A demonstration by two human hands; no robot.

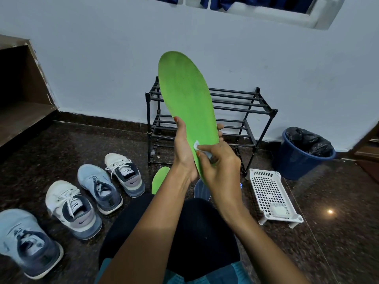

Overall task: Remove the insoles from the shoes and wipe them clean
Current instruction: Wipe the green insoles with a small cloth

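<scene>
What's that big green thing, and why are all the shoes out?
A person is cleaning a shoe insole. The left hand holds the green insole upright, and the right hand presses a small white wipe against its lower end. A second green insole lies on the floor, near four sneakers.

Fingernails on the left hand (184, 150) and right hand (219, 168) are painted orange-red. Forearms are bare. Legs wear dark trousers (205, 232) below a teal garment (205, 280).
</scene>
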